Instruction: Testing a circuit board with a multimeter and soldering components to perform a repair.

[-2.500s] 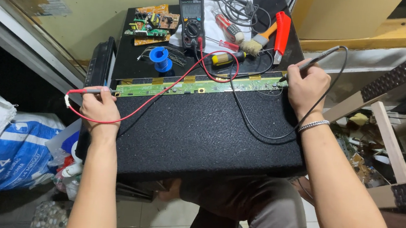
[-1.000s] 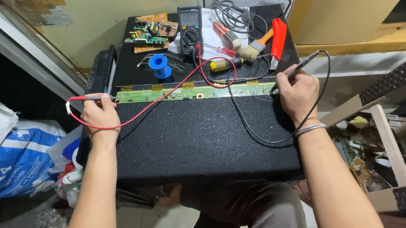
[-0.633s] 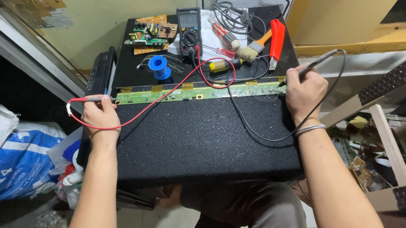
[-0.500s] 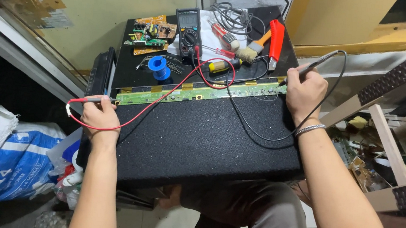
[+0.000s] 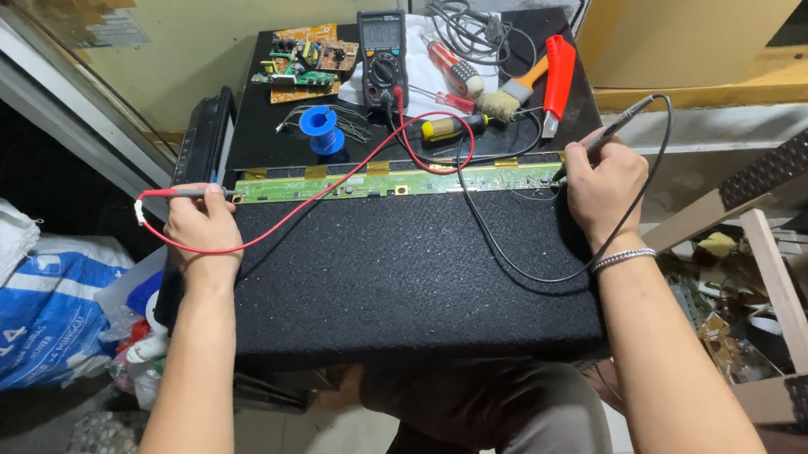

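Observation:
A long thin green circuit board lies across the far edge of a black carpeted box on my lap. My left hand grips the red test probe, its tip at the board's left end. My right hand holds the black test probe against the board's right end. Red and black leads run back to a dark multimeter on the black surface behind.
Behind the board lie a blue solder spool, small brown circuit boards, screwdrivers, a brush, a red-handled tool and grey cables. A white and blue sack sits at the left. Wooden pieces and clutter fill the right.
Both hands have stayed at the two ends of the board with only slight shifts of the right probe; the view has drifted a little.

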